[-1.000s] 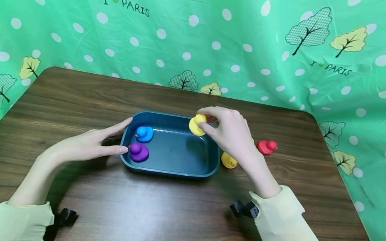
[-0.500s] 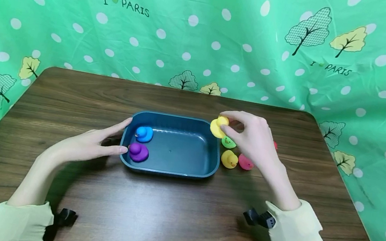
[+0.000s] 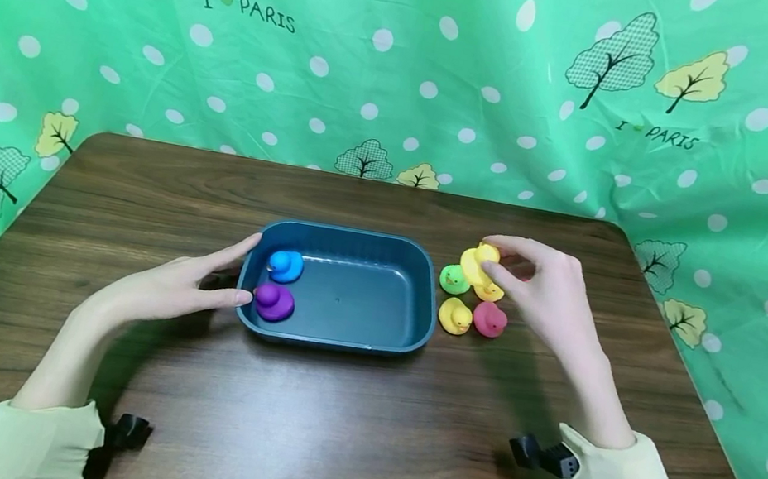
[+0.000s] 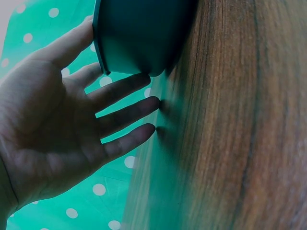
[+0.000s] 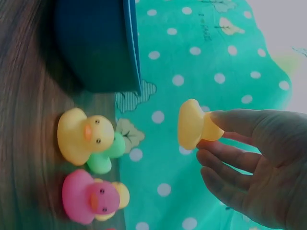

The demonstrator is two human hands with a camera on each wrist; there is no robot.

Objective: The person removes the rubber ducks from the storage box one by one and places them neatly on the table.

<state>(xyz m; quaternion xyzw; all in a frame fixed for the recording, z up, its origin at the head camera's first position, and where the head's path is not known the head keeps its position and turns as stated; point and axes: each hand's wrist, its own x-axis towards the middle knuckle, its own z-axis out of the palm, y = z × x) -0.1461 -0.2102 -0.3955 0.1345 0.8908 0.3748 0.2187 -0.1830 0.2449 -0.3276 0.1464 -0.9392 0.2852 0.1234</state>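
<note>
My right hand (image 3: pixel 544 294) pinches a yellow rubber duck (image 3: pixel 476 264) between thumb and fingers, raised above the table to the right of a dark blue plastic tub (image 3: pixel 330 343). In the right wrist view that held duck (image 5: pixel 189 125) hangs clear of the other ducks. My left hand (image 3: pixel 173 286) rests against the tub's left end, fingers straight and spread; the left wrist view shows fingertips at the tub's wall (image 4: pixel 139 38). Inside the tub, a blue duck (image 3: pixel 286 266) and a purple duck (image 3: pixel 274 303) sit at the left.
Beside the tub's right end stand a green duck (image 3: pixel 454 280), a yellow duck (image 3: pixel 455 316) and a pink duck (image 3: pixel 490 320). Another yellow duck (image 3: pixel 489 292) is partly covered by the held one. A green dotted curtain (image 3: pixel 414 52) hangs behind the wooden table (image 3: pixel 323 431).
My right hand has carried the yellow duck from above the tub's right part out to the right, over the ducks on the table. My left hand has stayed at the tub's left end.
</note>
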